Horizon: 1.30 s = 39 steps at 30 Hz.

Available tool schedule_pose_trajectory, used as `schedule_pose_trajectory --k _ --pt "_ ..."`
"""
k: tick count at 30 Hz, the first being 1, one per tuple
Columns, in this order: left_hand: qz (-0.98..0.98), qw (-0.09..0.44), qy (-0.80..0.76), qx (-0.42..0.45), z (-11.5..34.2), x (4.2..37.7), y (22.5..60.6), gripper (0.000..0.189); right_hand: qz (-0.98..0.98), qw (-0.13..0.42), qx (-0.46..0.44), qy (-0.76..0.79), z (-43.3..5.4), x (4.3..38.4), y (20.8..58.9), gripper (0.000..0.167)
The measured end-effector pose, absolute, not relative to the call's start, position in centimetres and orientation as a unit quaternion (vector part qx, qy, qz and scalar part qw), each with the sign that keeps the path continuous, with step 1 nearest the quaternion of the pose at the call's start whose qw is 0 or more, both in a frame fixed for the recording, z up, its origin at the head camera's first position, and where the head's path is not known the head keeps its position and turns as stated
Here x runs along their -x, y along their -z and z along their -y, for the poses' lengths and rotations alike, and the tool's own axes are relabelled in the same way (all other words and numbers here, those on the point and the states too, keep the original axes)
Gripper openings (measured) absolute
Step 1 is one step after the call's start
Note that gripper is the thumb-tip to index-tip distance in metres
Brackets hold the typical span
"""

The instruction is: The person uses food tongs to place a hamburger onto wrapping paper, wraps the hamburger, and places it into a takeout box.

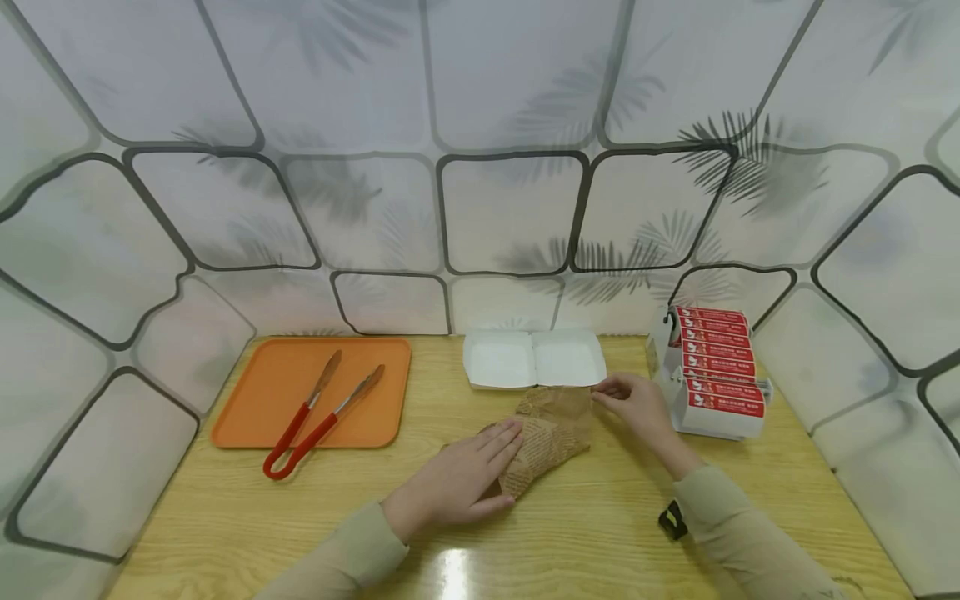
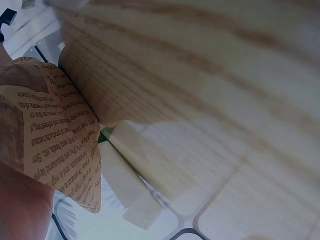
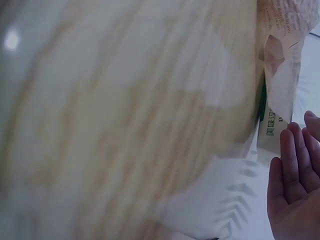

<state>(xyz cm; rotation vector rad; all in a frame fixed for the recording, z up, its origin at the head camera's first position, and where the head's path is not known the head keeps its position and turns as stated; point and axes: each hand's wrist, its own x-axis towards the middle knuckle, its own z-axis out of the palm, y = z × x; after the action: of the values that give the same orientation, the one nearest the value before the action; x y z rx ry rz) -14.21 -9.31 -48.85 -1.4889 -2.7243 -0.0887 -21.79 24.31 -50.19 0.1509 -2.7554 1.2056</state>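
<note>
A brown sheet of wrapping paper (image 1: 551, 442) printed with newspaper-style text lies folded in front of me; whatever it may enclose is hidden. My left hand (image 1: 465, 475) rests on its left side with fingers extended. At the far right corner, my right hand (image 1: 637, 408) pinches the paper's edge between thumb and fingertips. The right wrist view shows that hand (image 3: 297, 185) at the tip of the sheet. Up close in the left wrist view, the printed paper (image 2: 60, 125) looks creased. Just behind it stands an opened white takeaway box (image 1: 501, 360).
On the left, red-handled tongs (image 1: 302, 429) lie partly on an orange tray (image 1: 247, 392). A holder at the right carries several red-and-white packets (image 1: 716, 362). A small black object (image 1: 672, 520) lies near my right sleeve. A patterned wall (image 1: 510, 217) bounds the wooden table (image 1: 225, 517).
</note>
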Motion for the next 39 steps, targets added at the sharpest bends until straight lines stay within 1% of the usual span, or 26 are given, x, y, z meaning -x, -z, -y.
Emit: schedule_pose_trajectory --k 9,14,19,29,39 --pt "0.877 0.014 0.035 0.479 9.3 14.2 49.0 0.080 0.909 0.028 -0.027 -0.415 -25.0 22.1 51.1 0.014" --pt "0.877 0.015 0.033 0.479 9.3 14.2 49.0 0.080 0.898 -0.002 -0.017 -0.439 -24.9 22.4 51.6 0.018" --pt "0.876 0.018 0.029 0.480 9.3 14.2 48.9 0.081 0.892 -0.019 0.000 -0.451 -24.2 22.5 51.7 0.023" --pt "0.876 0.017 0.034 0.480 9.4 14.3 49.1 0.082 0.879 -0.036 0.031 -0.474 -23.3 22.6 51.3 0.030" --pt "0.878 0.011 0.034 0.478 9.3 14.3 49.1 0.082 0.878 -0.023 0.026 -0.478 -22.9 22.6 52.1 0.025"
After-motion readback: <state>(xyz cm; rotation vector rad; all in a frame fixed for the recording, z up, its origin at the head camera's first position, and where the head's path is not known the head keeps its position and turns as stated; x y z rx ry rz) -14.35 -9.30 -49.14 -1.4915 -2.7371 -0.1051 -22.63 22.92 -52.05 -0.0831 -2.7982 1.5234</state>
